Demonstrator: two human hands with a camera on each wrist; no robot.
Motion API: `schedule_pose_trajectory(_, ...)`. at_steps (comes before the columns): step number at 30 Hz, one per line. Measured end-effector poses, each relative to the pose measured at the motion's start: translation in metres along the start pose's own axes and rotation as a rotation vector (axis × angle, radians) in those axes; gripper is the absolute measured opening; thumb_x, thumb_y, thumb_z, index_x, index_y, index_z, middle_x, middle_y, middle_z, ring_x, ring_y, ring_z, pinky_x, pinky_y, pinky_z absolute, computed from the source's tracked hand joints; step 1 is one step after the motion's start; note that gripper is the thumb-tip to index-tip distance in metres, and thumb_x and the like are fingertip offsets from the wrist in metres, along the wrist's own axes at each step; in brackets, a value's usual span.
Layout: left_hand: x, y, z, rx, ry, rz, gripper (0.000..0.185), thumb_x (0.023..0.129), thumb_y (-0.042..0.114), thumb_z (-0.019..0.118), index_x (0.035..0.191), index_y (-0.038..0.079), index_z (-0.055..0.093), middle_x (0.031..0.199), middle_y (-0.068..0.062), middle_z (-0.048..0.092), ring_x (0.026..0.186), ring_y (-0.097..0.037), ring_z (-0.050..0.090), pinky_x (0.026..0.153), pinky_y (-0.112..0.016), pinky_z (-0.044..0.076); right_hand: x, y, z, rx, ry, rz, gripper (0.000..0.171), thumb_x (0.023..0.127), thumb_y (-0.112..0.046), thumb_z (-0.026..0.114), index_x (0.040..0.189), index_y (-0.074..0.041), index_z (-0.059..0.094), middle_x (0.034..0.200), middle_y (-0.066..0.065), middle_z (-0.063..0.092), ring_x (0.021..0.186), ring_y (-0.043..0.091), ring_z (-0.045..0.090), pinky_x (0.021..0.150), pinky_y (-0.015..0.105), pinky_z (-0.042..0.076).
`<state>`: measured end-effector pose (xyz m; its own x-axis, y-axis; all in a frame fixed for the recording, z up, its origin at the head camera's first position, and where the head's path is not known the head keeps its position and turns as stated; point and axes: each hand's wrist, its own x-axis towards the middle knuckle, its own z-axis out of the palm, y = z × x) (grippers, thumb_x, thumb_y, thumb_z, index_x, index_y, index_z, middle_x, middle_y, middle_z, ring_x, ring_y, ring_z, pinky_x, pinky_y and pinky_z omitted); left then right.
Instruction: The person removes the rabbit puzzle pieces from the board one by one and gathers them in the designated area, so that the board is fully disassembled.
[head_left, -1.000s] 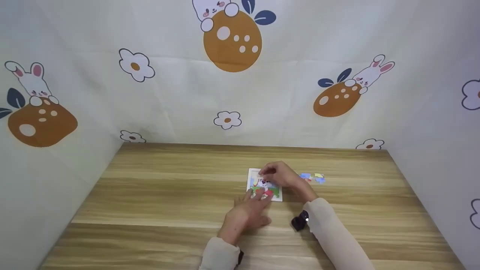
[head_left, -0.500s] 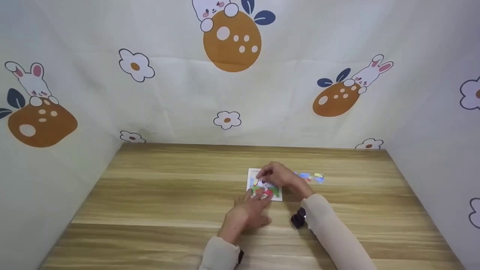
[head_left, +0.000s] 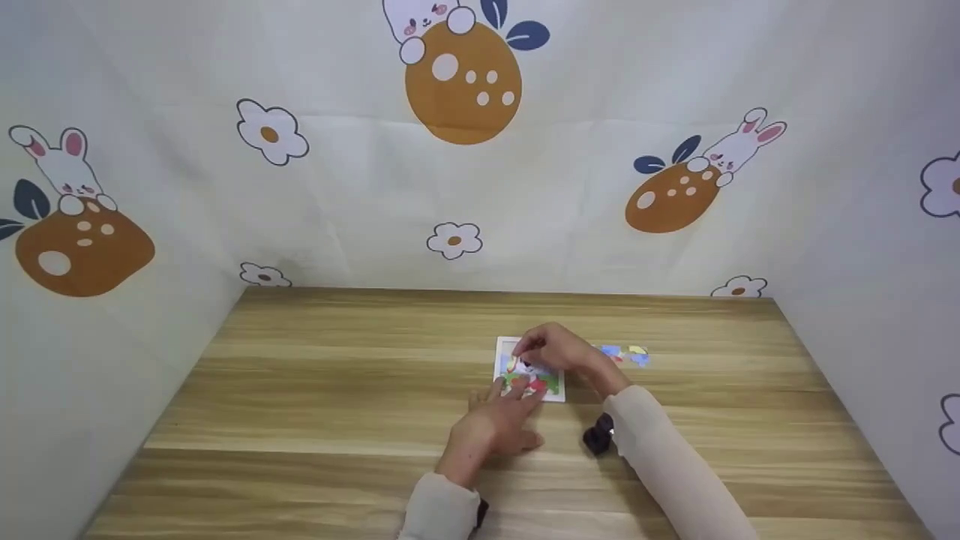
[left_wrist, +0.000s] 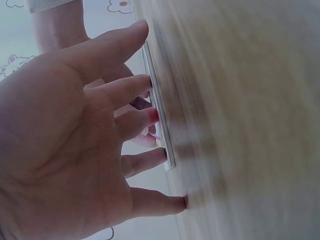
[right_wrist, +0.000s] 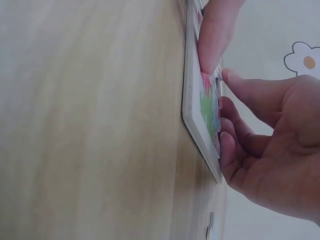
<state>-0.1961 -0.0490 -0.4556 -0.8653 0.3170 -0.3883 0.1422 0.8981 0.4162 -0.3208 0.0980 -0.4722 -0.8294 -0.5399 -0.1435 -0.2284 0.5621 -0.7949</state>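
A small jigsaw puzzle [head_left: 553,384] with a rabbit picture lies flat in a white-edged tray [head_left: 498,346] on the table. My left hand [head_left: 496,426] rests straight fingertips on the tray's near part, with the little finger touching the tabletop beside it in the left wrist view. At the far part of the picture, my right hand [head_left: 561,349] has its thumb and fingers curled together, pinching what seems a puzzle piece; the fingers hide most of it. The right wrist view shows these fingertips [right_wrist: 227,145] at the puzzle surface.
Several loose puzzle pieces [head_left: 637,355], blue, yellow and red, lie to the right of the tray, partly behind the right wrist. A black device [head_left: 598,436] is at the right cuff. The wood-grain table [head_left: 315,390] meets patterned cloth walls [head_left: 360,187].
The right hand has shifted slightly left over the far part of the puzzle, its fingertips a little lower. The left hand stays on the tray.
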Motion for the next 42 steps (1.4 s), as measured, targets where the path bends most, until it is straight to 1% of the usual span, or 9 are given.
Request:
schedule_pose_trajectory(2, -0.001, 0.0, 0.0, 0.014, 0.015, 0.007, 0.072, 0.094, 0.039, 0.066, 0.157, 0.029, 0.034, 0.168, -0.001, 0.023, 0.157, -0.033, 0.014, 0.122, -0.066, 0.015, 0.0, 0.0, 0.0, 0.023, 0.007, 0.002, 0.012, 0.092, 0.0, 0.064, 0.098, 0.0, 0.075, 0.094, 0.011, 0.073, 0.083, 0.012, 0.056, 0.074, 0.021, 0.047)
schedule_pose_trajectory(7, -0.001, 0.001, -0.001, 0.021, 0.01, 0.008, 0.071, 0.094, 0.04, 0.066, 0.157, 0.029, 0.034, 0.168, -0.001, 0.023, 0.157, -0.034, 0.014, 0.122, -0.066, 0.015, -0.002, -0.002, 0.001, 0.033, 0.024, 0.01, 0.008, 0.091, -0.002, 0.069, 0.096, -0.002, 0.075, 0.094, 0.01, 0.072, 0.082, 0.013, 0.058, 0.073, 0.021, 0.047)
schedule_pose_trajectory(13, 0.0, 0.0, -0.001, 0.018, -0.003, 0.01, 0.072, 0.095, 0.041, 0.065, 0.157, 0.03, 0.033, 0.169, -0.001, 0.021, 0.157, -0.035, 0.013, 0.122, -0.067, 0.013, -0.001, -0.004, 0.001, 0.049, 0.065, 0.011, 0.008, 0.09, 0.001, 0.068, 0.094, -0.001, 0.075, 0.09, 0.009, 0.072, 0.078, 0.012, 0.058, 0.071, 0.021, 0.048)
schedule_pose_trajectory(19, 0.001, -0.001, -0.001, 0.024, -0.006, 0.013, 0.072, 0.095, 0.042, 0.064, 0.158, 0.03, 0.031, 0.169, -0.002, 0.019, 0.157, -0.036, 0.012, 0.122, -0.067, 0.012, -0.011, -0.006, -0.015, 0.066, 0.168, 0.055, 0.009, 0.092, -0.003, 0.067, 0.098, -0.003, 0.074, 0.098, 0.008, 0.073, 0.088, 0.013, 0.063, 0.08, 0.023, 0.051)
schedule_pose_trajectory(22, 0.001, -0.001, -0.001, 0.036, 0.0, 0.011, 0.073, 0.094, 0.043, 0.065, 0.158, 0.03, 0.032, 0.169, -0.002, 0.02, 0.157, -0.036, 0.012, 0.122, -0.067, 0.012, -0.021, -0.005, -0.029, 0.054, 0.186, 0.06, 0.01, 0.093, -0.007, 0.067, 0.099, -0.003, 0.074, 0.099, 0.01, 0.073, 0.09, 0.014, 0.064, 0.08, 0.024, 0.052)
schedule_pose_trajectory(27, 0.0, 0.0, -0.001, 0.027, 0.011, 0.017, 0.074, 0.093, 0.042, 0.066, 0.158, 0.029, 0.032, 0.169, -0.002, 0.021, 0.157, -0.036, 0.013, 0.122, -0.068, 0.013, -0.043, 0.007, -0.049, 0.02, 0.196, 0.055, 0.01, 0.095, -0.007, 0.065, 0.1, -0.002, 0.072, 0.098, 0.01, 0.072, 0.086, 0.012, 0.063, 0.074, 0.022, 0.05)
schedule_pose_trajectory(31, -0.001, -0.001, -0.001, -0.001, 0.017, 0.017, 0.075, 0.093, 0.04, 0.067, 0.158, 0.029, 0.031, 0.169, -0.002, 0.02, 0.157, -0.037, 0.012, 0.122, -0.068, 0.011, -0.056, 0.02, -0.058, 0.001, 0.193, 0.023, 0.01, 0.094, -0.004, 0.065, 0.099, 0.0, 0.072, 0.098, 0.013, 0.072, 0.085, 0.012, 0.062, 0.072, 0.02, 0.05)
schedule_pose_trajectory(36, -0.001, -0.001, -0.001, -0.005, 0.014, 0.02, 0.076, 0.093, 0.039, 0.067, 0.158, 0.028, 0.03, 0.169, -0.003, 0.019, 0.157, -0.037, 0.011, 0.122, -0.068, 0.009, -0.067, 0.032, -0.061, -0.015, 0.173, 0.004, 0.009, 0.093, -0.001, 0.066, 0.098, 0.003, 0.071, 0.099, 0.016, 0.072, 0.085, 0.013, 0.061, 0.075, 0.021, 0.051)
schedule_pose_trajectory(42, -0.001, 0.001, 0.0, -0.004, 0.009, 0.01, 0.076, 0.092, 0.039, 0.067, 0.158, 0.029, 0.031, 0.169, -0.002, 0.019, 0.157, -0.037, 0.011, 0.122, -0.068, 0.009, -0.07, 0.046, -0.058, -0.039, 0.148, 0.022, 0.007, 0.092, 0.0, 0.066, 0.095, 0.004, 0.071, 0.096, 0.015, 0.072, 0.084, 0.012, 0.06, 0.076, 0.022, 0.049)
